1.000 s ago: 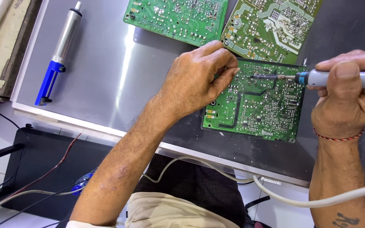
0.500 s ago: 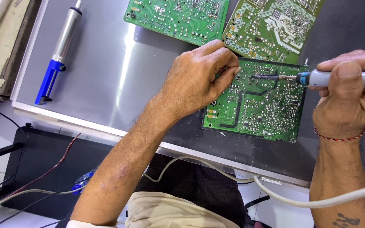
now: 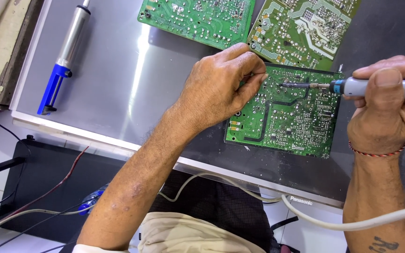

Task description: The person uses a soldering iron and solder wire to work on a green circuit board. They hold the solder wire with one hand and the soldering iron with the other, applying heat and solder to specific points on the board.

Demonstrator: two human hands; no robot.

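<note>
**Soldering a green board on the grey panel**

Big grey panel [image 3: 118, 89] covers the counter, two more boards [image 3: 198, 18] up top. The board [image 3: 287, 122] lies flat near its front edge. Left hand [image 3: 216, 91] rests on the board's left edge, fingers pinched together. Right hand [image 3: 390, 107] is clamped on the iron [image 3: 352, 86], tip touching the board. Blue pump [image 3: 64, 61] lies far left.

1. Our left hand [image 3: 219, 89] reaches in from lower left, forearm bare, fingers curled, thumb and fingertips pinched together.
2. Our right hand [image 3: 390, 105] comes up from lower right, fist-like grip, thumb laid flat on top.
3. Right wrist wears a thin red-black thread band.
</note>
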